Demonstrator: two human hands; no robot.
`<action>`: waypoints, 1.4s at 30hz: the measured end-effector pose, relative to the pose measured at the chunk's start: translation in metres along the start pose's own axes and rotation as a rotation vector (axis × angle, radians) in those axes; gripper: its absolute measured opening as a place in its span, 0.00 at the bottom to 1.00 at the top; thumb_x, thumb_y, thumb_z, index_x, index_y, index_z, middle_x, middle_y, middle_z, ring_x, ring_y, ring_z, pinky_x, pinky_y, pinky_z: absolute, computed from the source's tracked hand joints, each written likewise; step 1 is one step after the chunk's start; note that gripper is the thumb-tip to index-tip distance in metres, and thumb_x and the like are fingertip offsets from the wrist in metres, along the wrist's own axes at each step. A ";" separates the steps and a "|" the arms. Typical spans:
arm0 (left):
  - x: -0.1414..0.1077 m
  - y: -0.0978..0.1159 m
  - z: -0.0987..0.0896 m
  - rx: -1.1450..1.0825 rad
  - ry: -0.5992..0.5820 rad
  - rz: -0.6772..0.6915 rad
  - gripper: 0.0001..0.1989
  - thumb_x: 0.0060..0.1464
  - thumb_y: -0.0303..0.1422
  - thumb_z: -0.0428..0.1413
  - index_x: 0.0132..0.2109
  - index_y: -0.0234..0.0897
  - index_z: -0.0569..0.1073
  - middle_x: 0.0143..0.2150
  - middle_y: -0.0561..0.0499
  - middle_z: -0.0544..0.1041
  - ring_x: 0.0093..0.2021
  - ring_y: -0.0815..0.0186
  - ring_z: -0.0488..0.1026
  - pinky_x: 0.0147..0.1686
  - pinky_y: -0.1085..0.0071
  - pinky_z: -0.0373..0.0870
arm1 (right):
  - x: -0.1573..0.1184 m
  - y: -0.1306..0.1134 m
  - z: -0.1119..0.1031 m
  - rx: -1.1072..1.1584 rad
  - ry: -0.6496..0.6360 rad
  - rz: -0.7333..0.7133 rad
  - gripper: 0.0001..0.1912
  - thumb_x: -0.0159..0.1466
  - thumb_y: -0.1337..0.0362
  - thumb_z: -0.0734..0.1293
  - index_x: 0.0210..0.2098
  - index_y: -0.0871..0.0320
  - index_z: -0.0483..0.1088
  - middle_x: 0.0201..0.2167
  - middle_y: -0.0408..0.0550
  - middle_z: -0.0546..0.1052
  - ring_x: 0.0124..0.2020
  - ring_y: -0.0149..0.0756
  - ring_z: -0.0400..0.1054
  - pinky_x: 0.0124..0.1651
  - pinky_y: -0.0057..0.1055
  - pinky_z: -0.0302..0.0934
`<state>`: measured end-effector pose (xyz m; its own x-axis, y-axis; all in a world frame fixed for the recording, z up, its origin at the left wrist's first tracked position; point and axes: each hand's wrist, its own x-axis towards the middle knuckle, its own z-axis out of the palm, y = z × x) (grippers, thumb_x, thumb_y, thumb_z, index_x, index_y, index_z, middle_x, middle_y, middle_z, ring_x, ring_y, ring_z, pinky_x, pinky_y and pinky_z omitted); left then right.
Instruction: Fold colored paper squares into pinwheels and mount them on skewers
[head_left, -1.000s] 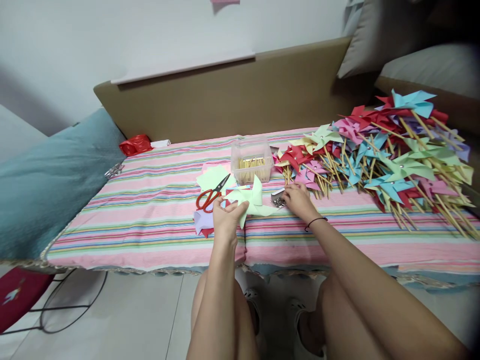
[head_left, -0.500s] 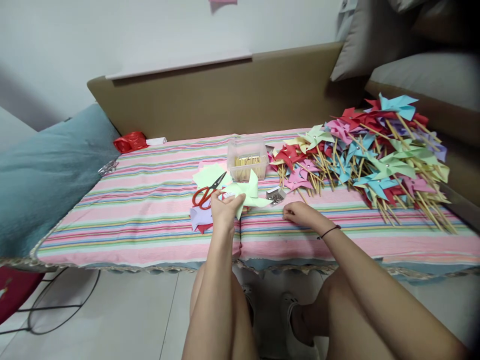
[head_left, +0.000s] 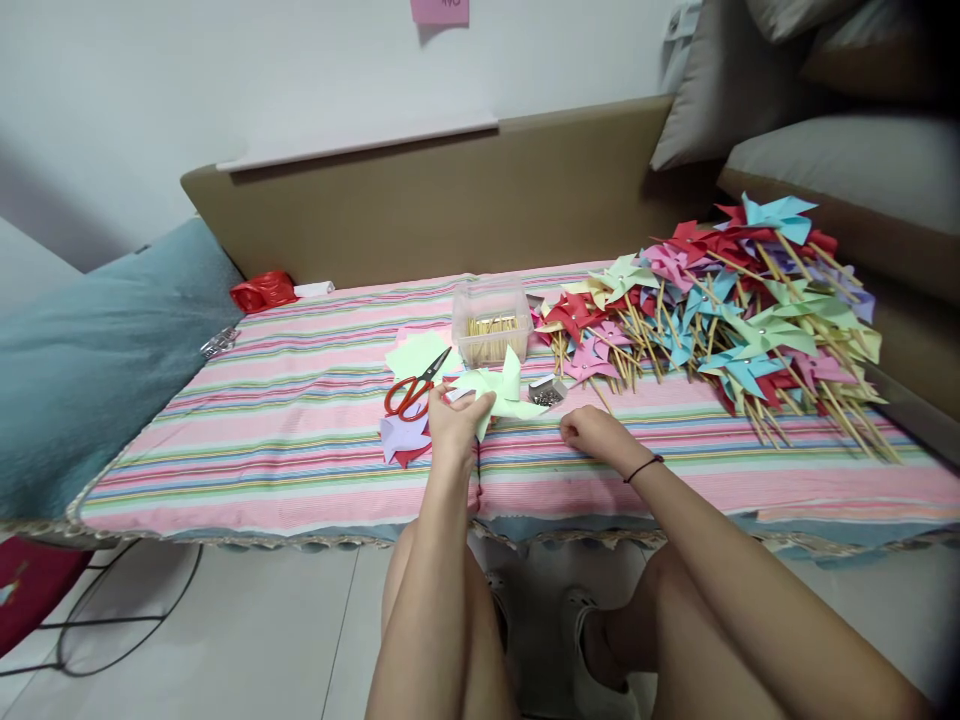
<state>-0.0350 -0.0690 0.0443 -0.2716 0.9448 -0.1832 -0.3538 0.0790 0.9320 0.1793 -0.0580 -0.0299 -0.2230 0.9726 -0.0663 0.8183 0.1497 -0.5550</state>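
A pale green paper pinwheel (head_left: 508, 392) is pinched at its left side by my left hand (head_left: 454, 420). My right hand (head_left: 591, 430) is closed just right of the pinwheel, near a small box of metal pins (head_left: 547, 391); whatever its fingertips hold, if anything, is too small to make out. Red-handled scissors (head_left: 417, 384) lie left of my left hand, over light green paper sheets (head_left: 414, 354). Purple paper (head_left: 402, 434) lies below them. Behind the pinwheel stands a clear plastic box (head_left: 491, 350) with short wooden sticks inside.
Many finished pinwheels (head_left: 712, 310) on sticks are heaped at the right. A red plastic bag (head_left: 264, 291) and a metal object (head_left: 220, 343) lie at the far left. Grey cushions (head_left: 840, 170) sit at the back right; the striped cloth (head_left: 262, 440) ends at the front edge.
The view has shifted slightly, showing more of the pink note on the wall. My left hand still holds the pinwheel, and my right hand remains closed beside it.
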 end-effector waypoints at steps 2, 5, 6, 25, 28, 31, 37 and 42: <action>0.000 0.001 0.000 0.003 0.000 -0.001 0.33 0.28 0.27 0.68 0.40 0.40 0.57 0.24 0.54 0.76 0.21 0.68 0.73 0.25 0.73 0.69 | 0.000 -0.002 -0.006 0.100 0.033 -0.023 0.10 0.48 0.77 0.65 0.15 0.58 0.70 0.17 0.45 0.75 0.23 0.35 0.70 0.29 0.27 0.59; -0.002 0.001 0.000 0.016 -0.020 0.007 0.33 0.29 0.28 0.68 0.41 0.39 0.58 0.25 0.54 0.76 0.21 0.67 0.74 0.26 0.72 0.69 | -0.007 -0.014 -0.023 0.276 0.114 -0.066 0.05 0.55 0.69 0.66 0.24 0.58 0.74 0.23 0.46 0.78 0.27 0.36 0.73 0.31 0.29 0.65; -0.003 0.001 0.000 0.023 -0.030 0.010 0.33 0.29 0.28 0.68 0.42 0.39 0.58 0.25 0.54 0.76 0.22 0.67 0.74 0.27 0.72 0.69 | -0.011 -0.021 -0.028 0.340 0.157 -0.080 0.06 0.57 0.65 0.66 0.28 0.59 0.75 0.25 0.47 0.79 0.28 0.37 0.74 0.33 0.31 0.67; -0.030 -0.002 0.020 0.022 -0.215 0.111 0.30 0.37 0.30 0.66 0.43 0.42 0.55 0.24 0.55 0.78 0.21 0.69 0.73 0.26 0.75 0.68 | -0.043 -0.098 -0.033 0.549 0.696 -0.311 0.04 0.58 0.65 0.70 0.27 0.52 0.76 0.26 0.42 0.78 0.31 0.36 0.69 0.33 0.33 0.61; -0.032 -0.002 0.022 0.012 -0.236 0.149 0.28 0.39 0.29 0.65 0.42 0.42 0.55 0.23 0.57 0.77 0.20 0.72 0.71 0.27 0.76 0.66 | -0.043 -0.098 -0.033 0.571 0.694 -0.353 0.04 0.58 0.67 0.71 0.27 0.52 0.76 0.27 0.42 0.78 0.32 0.36 0.70 0.36 0.34 0.63; -0.034 -0.001 0.023 0.009 -0.248 0.176 0.28 0.40 0.29 0.65 0.42 0.43 0.54 0.22 0.60 0.76 0.19 0.73 0.70 0.27 0.77 0.65 | -0.042 -0.097 -0.032 0.594 0.696 -0.355 0.05 0.58 0.67 0.71 0.27 0.51 0.76 0.28 0.43 0.78 0.33 0.37 0.70 0.38 0.35 0.63; -0.036 -0.001 0.023 0.003 -0.252 0.177 0.29 0.38 0.30 0.66 0.41 0.43 0.54 0.21 0.61 0.74 0.18 0.74 0.68 0.26 0.77 0.63 | -0.042 -0.097 -0.031 0.548 0.719 -0.335 0.04 0.58 0.66 0.71 0.27 0.51 0.76 0.28 0.43 0.78 0.35 0.39 0.70 0.43 0.38 0.64; -0.035 -0.002 0.022 0.011 -0.258 0.195 0.28 0.40 0.29 0.65 0.42 0.43 0.54 0.21 0.62 0.74 0.18 0.75 0.65 0.25 0.78 0.62 | -0.042 -0.099 -0.032 0.529 0.725 -0.342 0.05 0.58 0.66 0.71 0.26 0.52 0.76 0.27 0.43 0.78 0.35 0.38 0.70 0.43 0.38 0.63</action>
<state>-0.0049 -0.0951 0.0556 -0.0967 0.9918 0.0836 -0.3073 -0.1096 0.9453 0.1250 -0.1079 0.0542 0.1216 0.7915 0.5989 0.3848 0.5186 -0.7635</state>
